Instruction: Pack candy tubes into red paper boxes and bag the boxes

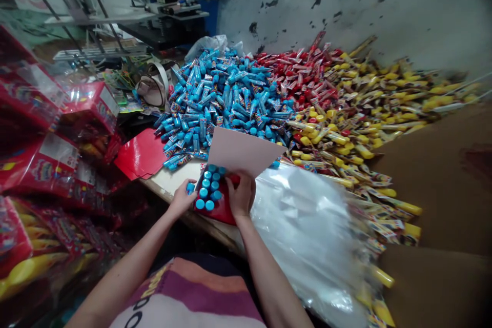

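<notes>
In front of me is a small red box, its lid raised with the pale inner side showing. Blue-capped tubes stand upright in rows in its left part, caps facing up. At the left edge of the box, my left hand is closed around a blue-capped tube. My right hand reaches into the right part of the box with curled fingers, its fingertips close to the tubes. Whatever lies between those fingers is hidden.
Heaps of blue tubes, red tubes and yellow tubes cover the table's back. Clear plastic bags lie right, beside a cardboard box. Red sheets and stacked red packages are left; a machine stands behind.
</notes>
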Available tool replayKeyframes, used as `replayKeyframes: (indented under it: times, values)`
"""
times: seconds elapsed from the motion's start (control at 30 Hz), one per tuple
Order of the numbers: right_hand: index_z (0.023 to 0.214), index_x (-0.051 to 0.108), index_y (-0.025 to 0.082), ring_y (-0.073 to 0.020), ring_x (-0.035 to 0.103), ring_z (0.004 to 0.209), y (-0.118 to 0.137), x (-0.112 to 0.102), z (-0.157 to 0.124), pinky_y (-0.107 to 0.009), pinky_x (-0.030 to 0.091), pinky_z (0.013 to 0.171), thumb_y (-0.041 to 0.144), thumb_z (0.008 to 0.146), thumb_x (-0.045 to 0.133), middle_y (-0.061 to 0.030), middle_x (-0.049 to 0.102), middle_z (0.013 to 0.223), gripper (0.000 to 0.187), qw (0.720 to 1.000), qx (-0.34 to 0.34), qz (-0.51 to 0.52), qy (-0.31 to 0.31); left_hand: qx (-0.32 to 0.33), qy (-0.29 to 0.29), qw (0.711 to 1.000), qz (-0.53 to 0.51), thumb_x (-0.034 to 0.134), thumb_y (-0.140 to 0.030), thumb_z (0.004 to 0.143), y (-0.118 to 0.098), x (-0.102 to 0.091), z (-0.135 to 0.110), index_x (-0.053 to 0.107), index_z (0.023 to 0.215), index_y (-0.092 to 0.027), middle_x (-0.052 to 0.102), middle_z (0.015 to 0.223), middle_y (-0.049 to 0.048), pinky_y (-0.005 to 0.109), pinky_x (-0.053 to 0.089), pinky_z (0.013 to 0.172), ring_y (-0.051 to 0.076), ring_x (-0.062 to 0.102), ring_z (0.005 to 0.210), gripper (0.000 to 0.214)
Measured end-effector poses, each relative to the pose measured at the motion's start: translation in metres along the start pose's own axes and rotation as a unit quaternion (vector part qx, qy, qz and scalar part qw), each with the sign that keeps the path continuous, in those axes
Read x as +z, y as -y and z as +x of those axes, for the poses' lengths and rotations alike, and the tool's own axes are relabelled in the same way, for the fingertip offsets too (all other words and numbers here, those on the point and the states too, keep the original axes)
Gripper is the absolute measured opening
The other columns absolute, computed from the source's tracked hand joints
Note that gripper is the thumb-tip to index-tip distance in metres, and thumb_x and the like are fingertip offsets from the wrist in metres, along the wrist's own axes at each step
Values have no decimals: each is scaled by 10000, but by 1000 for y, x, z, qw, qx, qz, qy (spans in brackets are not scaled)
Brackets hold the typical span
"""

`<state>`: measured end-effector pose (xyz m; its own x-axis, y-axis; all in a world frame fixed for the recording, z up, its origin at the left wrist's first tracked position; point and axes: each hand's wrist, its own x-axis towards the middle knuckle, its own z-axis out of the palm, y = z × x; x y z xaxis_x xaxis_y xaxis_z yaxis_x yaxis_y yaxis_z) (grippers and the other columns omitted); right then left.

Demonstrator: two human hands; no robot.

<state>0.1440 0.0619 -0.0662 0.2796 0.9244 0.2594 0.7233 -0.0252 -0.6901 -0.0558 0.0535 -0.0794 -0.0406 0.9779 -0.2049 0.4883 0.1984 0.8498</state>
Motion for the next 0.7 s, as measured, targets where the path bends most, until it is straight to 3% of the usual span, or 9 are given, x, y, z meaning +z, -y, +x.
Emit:
replayKeyframes:
  times: [0.13,0.23,0.6,0.7]
  values:
    - [1172,548,180,-234,590,989,13,1,0,-357,492,801,325,944,429,-125,563,1171,295,989,-34,-98,107,0,1,1000,-3,575,-292,703,1,-1,0,593,1027,-177,503,613,-63,244,374,593,135,479,582,344]
    - [1209,545,193,-234,602,971,20,-1,1,-343,496,769,317,964,397,-127,555,1204,312,978,-50,-145,143,-1,2,1000,-3,577,-293,706,2,0,1,595,1024,-182,489,595,-69,240,366,584,133,472,571,337]
    - [1202,559,172,-243,596,932,20,-5,0,-340,495,732,319,967,365,-147,572,1168,338,975,-53,-172,132,-5,-10,1000,5,572,-234,692,1,1,1,610,1005,-188,532,637,-57,244,377,613,135,492,595,318]
    - [1199,555,148,-257,600,947,17,-4,2,-353,503,731,339,955,404,-162,569,1156,345,982,-12,-161,100,-10,-12,1000,8,571,-220,696,0,1,0,607,1013,-188,528,632,-58,244,375,611,135,489,592,320]
